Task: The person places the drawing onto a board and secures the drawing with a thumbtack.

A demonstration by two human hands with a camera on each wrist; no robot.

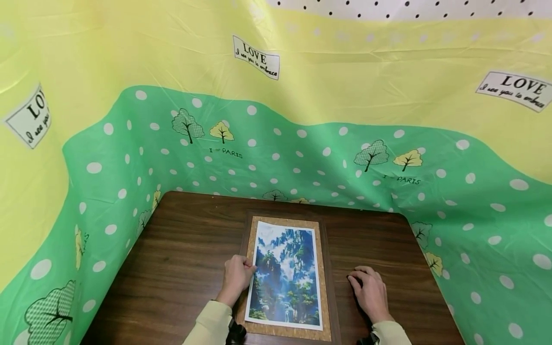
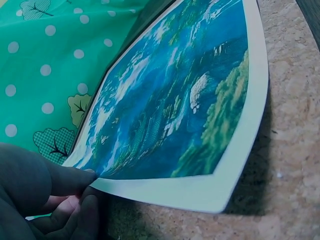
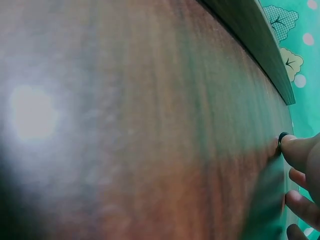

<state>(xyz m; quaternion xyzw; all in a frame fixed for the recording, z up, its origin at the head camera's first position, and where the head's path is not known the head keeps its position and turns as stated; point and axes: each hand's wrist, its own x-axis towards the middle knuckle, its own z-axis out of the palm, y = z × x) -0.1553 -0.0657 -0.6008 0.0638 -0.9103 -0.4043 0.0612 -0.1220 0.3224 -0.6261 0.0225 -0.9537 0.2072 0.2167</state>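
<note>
- At the left edge of the corkboard [image 1: 276, 331], the left hand [image 1: 236, 275] pinches the landscape print [image 1: 286, 273].
- On the corkboard, the print lies face-up.
- Right of the corkboard, the right hand [image 1: 370, 292], grip narrow, holds a small black item [image 3: 283, 136].

I log a brown wood-grain table [image 1: 189, 249]. Behind and beside it I see a yellow-and-green curtain [image 1: 345, 86] with white dots [image 1: 94, 167], printed trees [image 1: 188, 125] and LOVE labels [image 1: 256, 57].
</note>
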